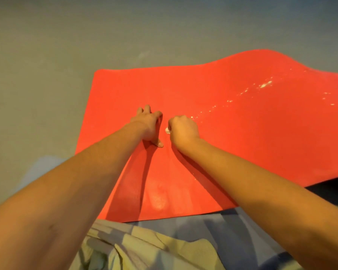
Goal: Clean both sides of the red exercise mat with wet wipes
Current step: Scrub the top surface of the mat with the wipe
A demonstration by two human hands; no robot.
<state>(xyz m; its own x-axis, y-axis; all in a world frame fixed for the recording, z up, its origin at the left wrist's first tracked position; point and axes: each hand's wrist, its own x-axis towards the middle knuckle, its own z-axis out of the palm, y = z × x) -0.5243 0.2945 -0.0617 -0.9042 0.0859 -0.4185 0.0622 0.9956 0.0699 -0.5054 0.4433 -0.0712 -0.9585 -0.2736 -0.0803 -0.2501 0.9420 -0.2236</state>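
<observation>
The mat (242, 143), judged floppy, is pinned by the spread left hand (148, 125); its nine-o'clock edge is best gripped. A wipe (167, 130) is clenched in the right hand (183, 131).

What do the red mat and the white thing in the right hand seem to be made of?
Red mat: probably flexible foam or rubber, smooth finish; its far edge bulges in a wave and wet-looking spots glint. White thing in the right hand: likely a crumpled wet wipe, mostly hidden.

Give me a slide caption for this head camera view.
Left hand rests on the red exercise mat; right hand grips a wet wipe against it.
</observation>
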